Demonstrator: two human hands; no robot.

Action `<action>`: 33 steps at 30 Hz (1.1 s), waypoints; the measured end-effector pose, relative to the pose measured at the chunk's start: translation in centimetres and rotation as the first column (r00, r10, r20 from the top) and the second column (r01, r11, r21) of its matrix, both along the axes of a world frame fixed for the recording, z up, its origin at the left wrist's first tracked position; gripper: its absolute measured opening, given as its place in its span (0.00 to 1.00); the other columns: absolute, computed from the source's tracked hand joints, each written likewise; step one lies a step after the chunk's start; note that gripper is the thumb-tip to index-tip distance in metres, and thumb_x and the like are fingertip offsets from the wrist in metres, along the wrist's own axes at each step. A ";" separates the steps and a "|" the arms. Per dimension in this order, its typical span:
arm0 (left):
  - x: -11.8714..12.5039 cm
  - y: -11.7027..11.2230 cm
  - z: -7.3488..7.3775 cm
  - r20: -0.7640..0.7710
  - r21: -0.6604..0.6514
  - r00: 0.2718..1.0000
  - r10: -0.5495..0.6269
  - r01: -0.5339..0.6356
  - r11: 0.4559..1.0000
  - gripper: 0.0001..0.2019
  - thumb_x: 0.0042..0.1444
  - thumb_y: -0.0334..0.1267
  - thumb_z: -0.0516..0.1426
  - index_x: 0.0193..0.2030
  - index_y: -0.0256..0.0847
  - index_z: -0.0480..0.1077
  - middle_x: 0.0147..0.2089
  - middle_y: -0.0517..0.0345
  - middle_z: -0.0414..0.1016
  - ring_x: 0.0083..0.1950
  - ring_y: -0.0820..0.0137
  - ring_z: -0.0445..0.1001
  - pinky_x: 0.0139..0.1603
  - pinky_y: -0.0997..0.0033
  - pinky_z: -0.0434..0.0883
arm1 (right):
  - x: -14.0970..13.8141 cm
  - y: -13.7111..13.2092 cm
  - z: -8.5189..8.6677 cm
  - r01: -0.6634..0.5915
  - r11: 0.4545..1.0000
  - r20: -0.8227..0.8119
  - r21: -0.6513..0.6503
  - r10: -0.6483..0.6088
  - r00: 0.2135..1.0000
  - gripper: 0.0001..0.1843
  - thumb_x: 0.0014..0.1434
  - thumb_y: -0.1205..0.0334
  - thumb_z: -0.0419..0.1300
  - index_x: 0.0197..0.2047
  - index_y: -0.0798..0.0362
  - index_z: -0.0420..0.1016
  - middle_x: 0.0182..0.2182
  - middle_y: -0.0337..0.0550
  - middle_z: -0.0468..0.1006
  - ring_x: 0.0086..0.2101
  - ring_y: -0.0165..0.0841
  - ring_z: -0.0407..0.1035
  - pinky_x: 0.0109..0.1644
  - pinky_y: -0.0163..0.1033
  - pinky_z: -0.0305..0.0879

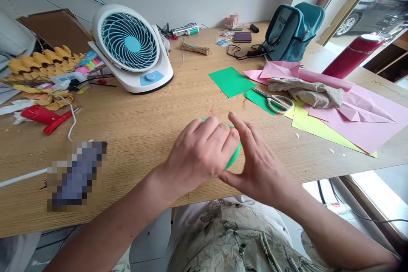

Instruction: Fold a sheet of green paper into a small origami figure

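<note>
- Left hand [197,155]: fingers curled shut over a folded green paper [235,156]; only the paper's right edge shows
- Right hand [259,165]: fingers straight, thumb spread below; it rests against the left fingers and the paper's edge
- Green paper: held just above the near edge of the worktop [143,114]
- Beyond the hands: scissors [277,102] lie on green sheets [231,81]; pink sheets [366,123] and a yellow sheet [315,127] lie to the right
- Far left: desk fan [130,46]; red glue gun [44,117]

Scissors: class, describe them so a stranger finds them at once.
Start at the teal bag on the table's far right. Before it lie coloured papers; the scissors rest on a green strip. Among flat sheets, only they have pale looped handles.
</note>
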State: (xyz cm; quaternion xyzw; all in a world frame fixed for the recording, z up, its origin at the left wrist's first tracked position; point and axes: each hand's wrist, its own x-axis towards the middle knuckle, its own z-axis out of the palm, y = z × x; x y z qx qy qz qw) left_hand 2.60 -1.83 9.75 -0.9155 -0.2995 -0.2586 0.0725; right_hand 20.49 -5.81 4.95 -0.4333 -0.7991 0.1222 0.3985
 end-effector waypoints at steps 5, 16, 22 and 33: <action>1.3 1.0 0.3 0.151 -0.032 0.989 0.009 -0.005 0.999 0.14 0.66 0.32 0.56 0.57 0.47 0.72 0.38 0.59 0.79 0.44 0.60 0.74 0.52 0.55 0.70 | -0.4 2.2 -1.7 0.050 0.984 -0.401 -0.171 -0.116 0.909 0.31 0.63 0.66 0.61 0.67 0.45 0.62 0.61 0.51 0.73 0.61 0.44 0.69 0.63 0.53 0.70; -0.2 0.3 -6.3 0.077 -0.253 0.997 0.010 0.009 0.968 0.52 0.53 0.46 0.70 0.77 0.45 0.44 0.76 0.37 0.54 0.78 0.41 0.50 0.74 0.37 0.54 | 2.9 3.0 -4.6 -0.088 0.885 -0.741 -0.457 -0.325 0.588 0.09 0.65 0.49 0.60 0.43 0.44 0.70 0.51 0.46 0.81 0.54 0.42 0.76 0.51 0.47 0.77; 0.4 -0.5 -8.5 -0.049 -0.140 0.998 -0.031 0.024 0.990 0.37 0.60 0.33 0.62 0.74 0.39 0.53 0.67 0.35 0.67 0.67 0.47 0.68 0.70 0.36 0.59 | 3.8 2.9 -6.5 -0.157 0.797 -0.778 -0.583 -0.493 0.388 0.12 0.56 0.57 0.65 0.40 0.46 0.68 0.46 0.42 0.81 0.36 0.33 0.76 0.34 0.37 0.74; 0.5 0.9 -8.4 0.011 -0.232 0.982 -0.190 0.187 0.954 0.09 0.66 0.28 0.54 0.41 0.40 0.75 0.40 0.53 0.81 0.43 0.63 0.77 0.47 0.60 0.70 | 8.1 0.8 -5.9 0.189 0.908 -0.167 -0.373 -0.266 0.949 0.14 0.60 0.62 0.64 0.50 0.46 0.76 0.48 0.45 0.77 0.49 0.42 0.73 0.53 0.51 0.71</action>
